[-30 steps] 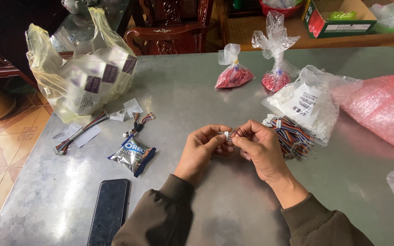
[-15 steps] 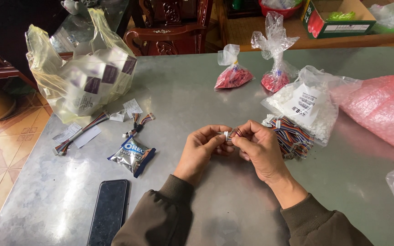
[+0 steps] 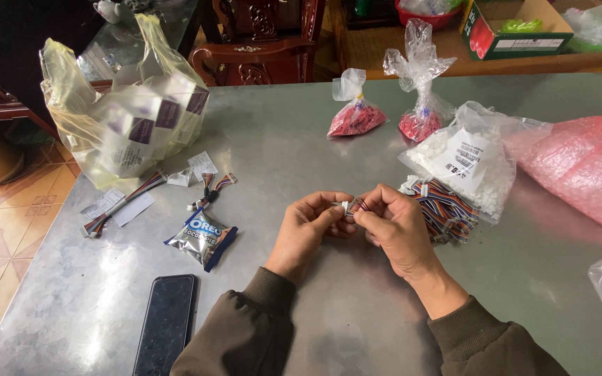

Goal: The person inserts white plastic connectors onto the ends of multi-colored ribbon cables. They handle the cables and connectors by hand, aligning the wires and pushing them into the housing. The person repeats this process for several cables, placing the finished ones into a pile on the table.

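Both hands meet above the middle of the grey tabletop (image 3: 301,139). Left hand (image 3: 306,230) pinches a small white connector (image 3: 345,206) in a narrow fingertip grip; right hand (image 3: 391,226) pinches the coloured wires (image 3: 358,205) running from it. Connector sits between the two grips, touching both. A pile of rainbow wire harnesses (image 3: 447,209) lies just beside the right hand.
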